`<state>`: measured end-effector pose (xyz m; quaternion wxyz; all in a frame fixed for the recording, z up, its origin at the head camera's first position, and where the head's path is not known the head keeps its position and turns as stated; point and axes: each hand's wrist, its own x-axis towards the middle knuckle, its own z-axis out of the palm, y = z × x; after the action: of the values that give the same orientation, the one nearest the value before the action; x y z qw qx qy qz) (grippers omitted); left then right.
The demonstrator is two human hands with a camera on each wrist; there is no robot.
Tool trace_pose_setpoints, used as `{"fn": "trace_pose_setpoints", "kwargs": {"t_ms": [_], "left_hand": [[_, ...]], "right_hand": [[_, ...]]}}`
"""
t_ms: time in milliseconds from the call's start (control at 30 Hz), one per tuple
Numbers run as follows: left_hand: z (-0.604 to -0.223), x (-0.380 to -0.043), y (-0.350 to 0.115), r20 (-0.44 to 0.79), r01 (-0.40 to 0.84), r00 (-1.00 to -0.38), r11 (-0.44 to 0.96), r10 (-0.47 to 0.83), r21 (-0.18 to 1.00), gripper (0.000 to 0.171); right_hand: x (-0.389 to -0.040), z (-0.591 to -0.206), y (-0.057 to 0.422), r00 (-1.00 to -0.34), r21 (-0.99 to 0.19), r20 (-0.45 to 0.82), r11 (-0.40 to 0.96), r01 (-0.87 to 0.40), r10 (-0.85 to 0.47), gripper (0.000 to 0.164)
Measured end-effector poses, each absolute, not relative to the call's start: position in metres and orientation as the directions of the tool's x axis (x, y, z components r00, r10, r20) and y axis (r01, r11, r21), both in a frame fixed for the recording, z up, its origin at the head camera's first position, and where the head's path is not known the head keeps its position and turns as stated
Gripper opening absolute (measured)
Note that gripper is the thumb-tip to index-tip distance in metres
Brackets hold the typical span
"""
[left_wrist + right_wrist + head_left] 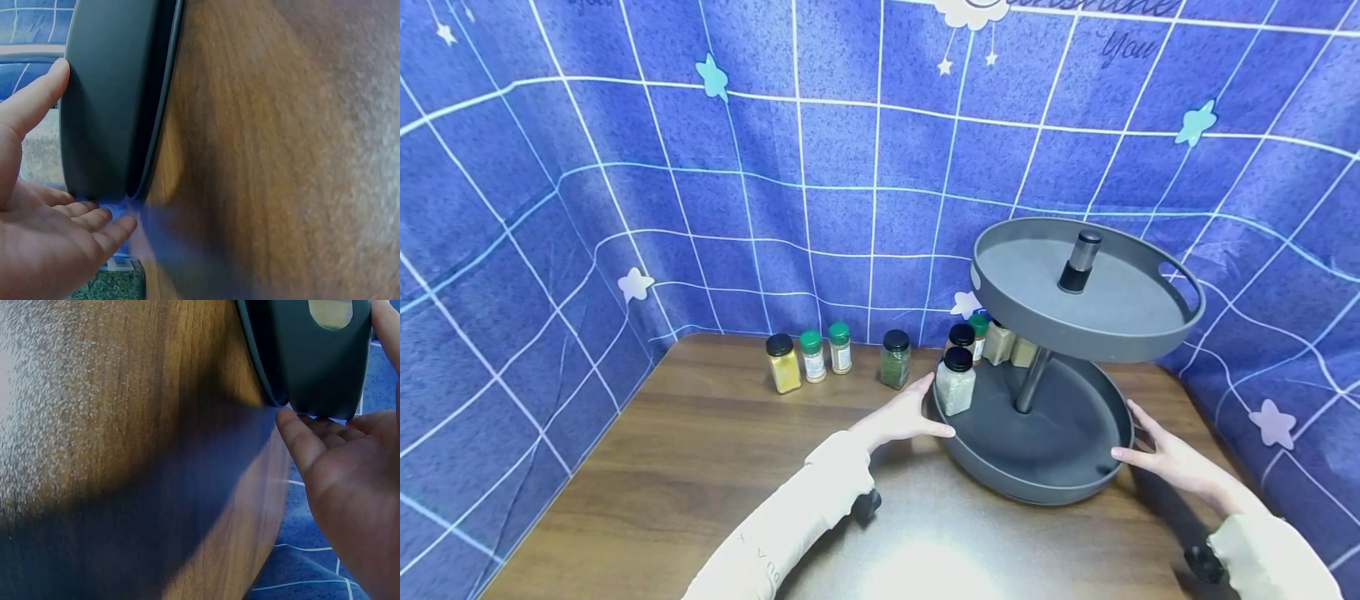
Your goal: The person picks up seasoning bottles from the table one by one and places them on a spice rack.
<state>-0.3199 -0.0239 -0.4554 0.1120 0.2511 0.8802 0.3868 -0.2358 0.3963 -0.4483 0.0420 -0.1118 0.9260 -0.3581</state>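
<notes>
A dark grey two-tier turntable (pixel 1060 442) stands on the wooden table. My left hand (pixel 904 418) touches the left side of its lower tray, the thumb at the rim and the fingers extended along the outer wall (pixel 103 112). On the opposite side, my right hand (pixel 1176 463) touches the same tray with its thumb and spread fingers. A white-filled spice jar (pixel 956 385) with a black lid sits inside the lower tray near my left hand. Behind it are a black-lidded jar (pixel 961 336), a green-lidded bottle (pixel 978 325) and pale jars (pixel 997 343), partly hidden by the upper tray (pixel 1037 279).
Left of the turntable stand a green-herb jar (pixel 895 360), two green-capped bottles (pixel 841 348) and a yellow spice jar (pixel 784 365). A blue checked cloth (pixel 850 192) hangs behind and at both sides of the table (pixel 715 467).
</notes>
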Motion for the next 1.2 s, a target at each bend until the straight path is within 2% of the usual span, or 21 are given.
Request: {"fn": "trace_pose_setpoints", "kwargs": {"t_ms": [533,1200], "left_hand": [[-0.459,-0.292,-0.016,0.038,0.278,-0.916,0.563,0.399,0.779,0.101],[-0.454,-0.256,-0.003,0.057,0.284,-0.926,0.589,0.374,0.756,0.099]], "right_hand": [[-0.237,-0.45,0.397,-0.97,-0.669,0.008,0.72,-0.186,-0.242,0.09],[-0.237,-0.451,0.398,-0.968,-0.687,0.008,0.702,-0.188,-0.252,0.09]]}}
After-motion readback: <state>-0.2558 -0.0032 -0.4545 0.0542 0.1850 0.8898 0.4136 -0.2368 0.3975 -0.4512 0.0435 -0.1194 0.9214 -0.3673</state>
